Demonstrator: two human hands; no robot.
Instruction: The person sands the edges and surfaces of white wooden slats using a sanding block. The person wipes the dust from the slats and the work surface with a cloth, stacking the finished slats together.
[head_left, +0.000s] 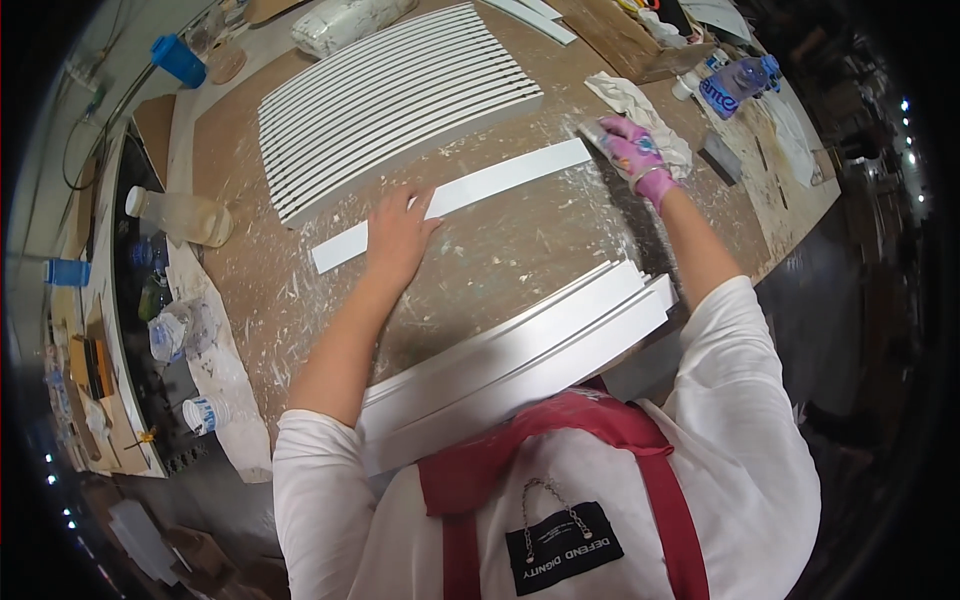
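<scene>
Paint-spattered tabletop: left hand flat, fingers spread, pressing white strip; gloved right hand, grip closed on small block at strip's far end.

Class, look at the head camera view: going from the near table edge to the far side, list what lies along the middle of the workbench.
Stack of white boards → left hand pressing the single white strip → row of white slats laid side by side → white wrapped bundle.
</scene>
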